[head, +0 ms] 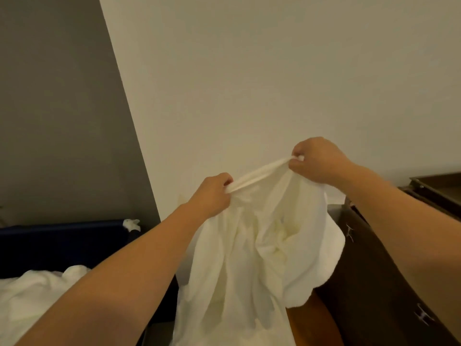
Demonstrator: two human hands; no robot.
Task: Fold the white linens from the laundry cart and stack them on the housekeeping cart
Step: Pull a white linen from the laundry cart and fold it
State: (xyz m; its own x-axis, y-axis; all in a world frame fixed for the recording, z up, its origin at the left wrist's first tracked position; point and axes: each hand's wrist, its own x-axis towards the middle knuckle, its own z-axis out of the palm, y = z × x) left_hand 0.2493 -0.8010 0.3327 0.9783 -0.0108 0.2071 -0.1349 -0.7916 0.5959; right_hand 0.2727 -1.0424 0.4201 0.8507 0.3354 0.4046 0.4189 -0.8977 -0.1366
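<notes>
A white linen (262,250) hangs in the air in front of me, bunched and unfolded, its lower part draping down out of view. My left hand (212,193) grips its top edge at the left. My right hand (316,159) pinches the same edge higher and to the right, so the hem stretches taut between them. More white linens (32,293) lie piled in the dark blue laundry cart (62,236) at the lower left. The dark brown housekeeping cart (374,270) stands at the right, partly behind my right forearm.
A pale wall fills the view ahead, with a grey wall at the left. A small white scrap (131,224) sits at the blue cart's far corner. A dark tray or shelf edge (439,188) shows at the far right.
</notes>
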